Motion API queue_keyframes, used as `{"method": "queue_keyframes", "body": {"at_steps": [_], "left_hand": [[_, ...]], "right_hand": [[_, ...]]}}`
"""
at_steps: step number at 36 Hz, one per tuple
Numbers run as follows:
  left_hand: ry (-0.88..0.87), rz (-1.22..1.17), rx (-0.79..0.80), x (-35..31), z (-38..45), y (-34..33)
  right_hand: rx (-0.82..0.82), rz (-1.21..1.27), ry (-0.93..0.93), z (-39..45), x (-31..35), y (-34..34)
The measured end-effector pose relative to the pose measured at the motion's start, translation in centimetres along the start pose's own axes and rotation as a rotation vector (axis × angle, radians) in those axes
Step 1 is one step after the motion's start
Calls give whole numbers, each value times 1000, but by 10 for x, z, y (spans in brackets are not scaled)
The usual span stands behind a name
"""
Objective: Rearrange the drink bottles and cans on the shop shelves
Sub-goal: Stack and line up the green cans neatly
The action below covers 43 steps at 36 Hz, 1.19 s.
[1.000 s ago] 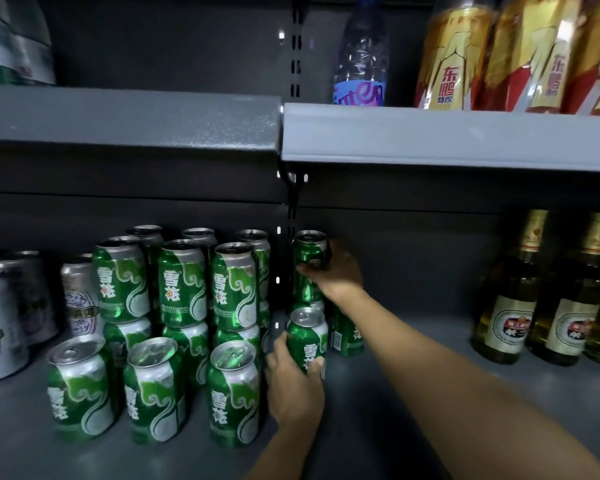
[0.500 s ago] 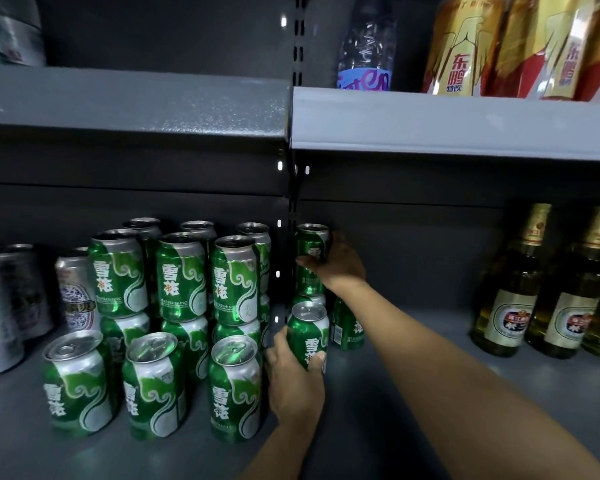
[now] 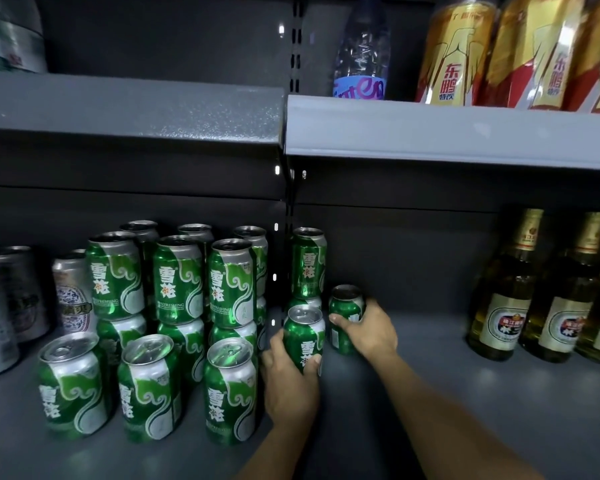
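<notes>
Green beer cans stand in stacked rows on the lower shelf (image 3: 430, 375). My left hand (image 3: 288, 386) grips one green can (image 3: 303, 337) standing at the right end of the group. My right hand (image 3: 368, 330) is wrapped around another green can (image 3: 345, 306) just behind and to the right of it, on the shelf floor. A stacked can (image 3: 308, 263) sits free on top of a lower can behind both hands. Three single cans (image 3: 149, 382) form the front row to the left.
Silver and patterned cans (image 3: 71, 292) stand at the far left. Glass beer bottles (image 3: 503, 306) line the right end of the shelf. The upper shelf edge (image 3: 430, 133) overhangs, carrying a water bottle (image 3: 361, 57) and gold drink bottles (image 3: 454, 53).
My right hand let go of the upper stacked can and dropped down to grip the lower can to its right. My left hand stays on its can.
</notes>
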<state>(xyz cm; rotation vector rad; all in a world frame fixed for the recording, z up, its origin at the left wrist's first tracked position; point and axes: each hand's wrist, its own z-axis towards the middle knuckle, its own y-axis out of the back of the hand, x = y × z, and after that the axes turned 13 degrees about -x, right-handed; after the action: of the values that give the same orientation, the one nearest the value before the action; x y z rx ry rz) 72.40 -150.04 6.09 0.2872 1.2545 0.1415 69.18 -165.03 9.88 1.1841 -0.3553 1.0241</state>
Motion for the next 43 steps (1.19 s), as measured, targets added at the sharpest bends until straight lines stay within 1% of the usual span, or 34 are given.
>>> {"method": "queue_keyframes", "body": {"at_steps": [2,5,7,8,11,18,22,29,36,41,43], "left_hand": [[9,11,1,-1,0,0],[-3,25,-3,0,0,0],[-5,32,-2,0,-1,0],[-7,36,-3,1,-1,0],[-22,44,-11,2,0,0],[-33,65,-13,2,0,0],[-21,65,-16,2,0,-1],[-14,66,-8,2,0,-1],[-7,61,-8,3,1,-2],[12,15,-17,2,1,-3],[42,-59,-65,-1,-4,-2]], "right_hand": [[-148,13,59,-9,5,8],[-341,188,90,-17,22,26],[-398,307,103,-19,39,38],[-400,359,110,-20,48,43],[-329,417,179,-26,71,51],[-159,261,274,-35,85,40],[-137,253,268,-35,87,37],[-44,193,282,-28,91,37],[-50,171,296,-34,90,36],[8,125,298,-37,85,34],[-2,105,302,-41,79,34]]}}
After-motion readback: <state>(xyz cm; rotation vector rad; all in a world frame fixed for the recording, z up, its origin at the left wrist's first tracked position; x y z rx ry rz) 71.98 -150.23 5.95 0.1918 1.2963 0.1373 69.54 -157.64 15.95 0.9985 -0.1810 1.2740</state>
